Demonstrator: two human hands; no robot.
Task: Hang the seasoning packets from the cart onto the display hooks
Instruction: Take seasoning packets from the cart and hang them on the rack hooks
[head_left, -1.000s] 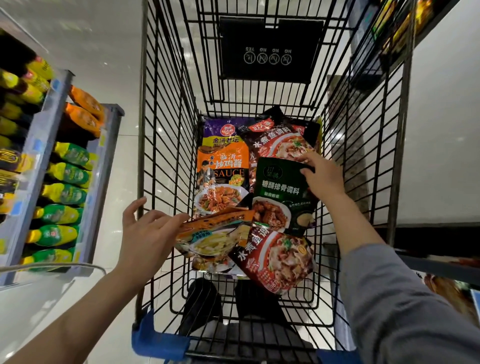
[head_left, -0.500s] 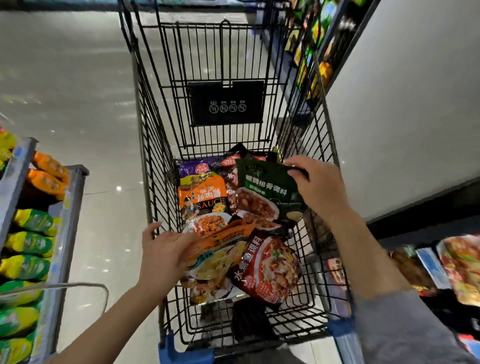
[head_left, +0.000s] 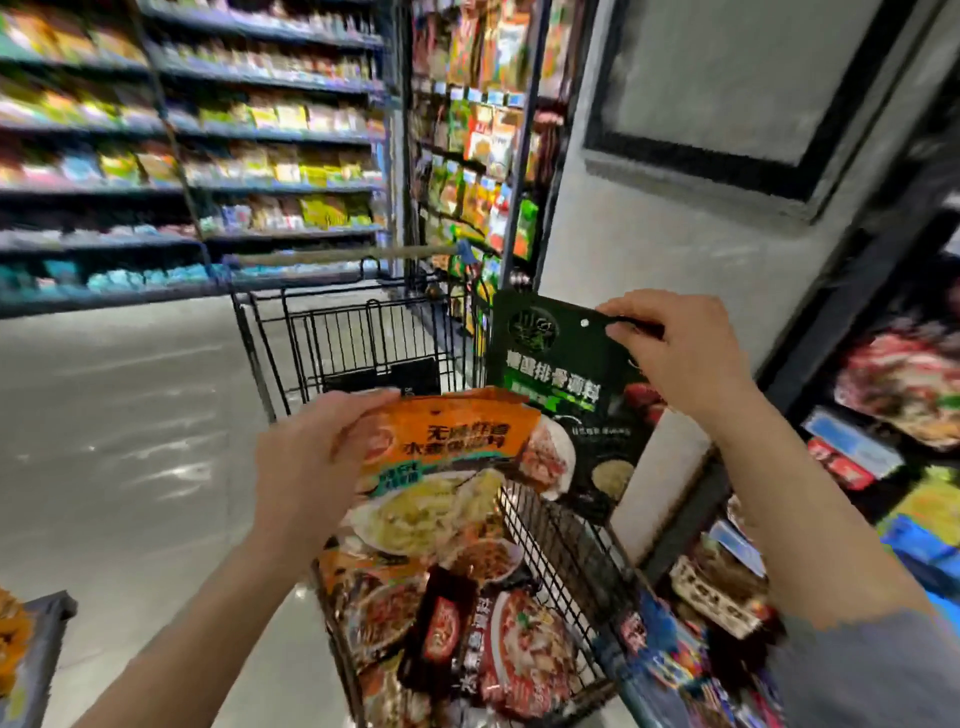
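Observation:
My left hand (head_left: 306, 467) grips an orange seasoning packet (head_left: 447, 452) by its upper left corner, holding it above the black wire cart (head_left: 566, 551). My right hand (head_left: 680, 358) pinches the top edge of a dark green packet (head_left: 561, 384), lifted over the cart's right side; its round hang hole shows beside my thumb. Several more packets (head_left: 498, 644), red and orange, lie in the cart basket below. No display hooks are plainly visible.
Stocked shelves (head_left: 208, 156) run along the far side of the aisle, with bare grey floor (head_left: 130, 415) at the left. A grey wall (head_left: 675, 208) rises behind the cart. Packaged goods (head_left: 893, 395) fill the display at the right. A shelf corner (head_left: 36, 644) juts in at lower left.
Both hands have lifted their packets up out of the cart. My view has swung upward from the cart floor to the aisle shelves and wall.

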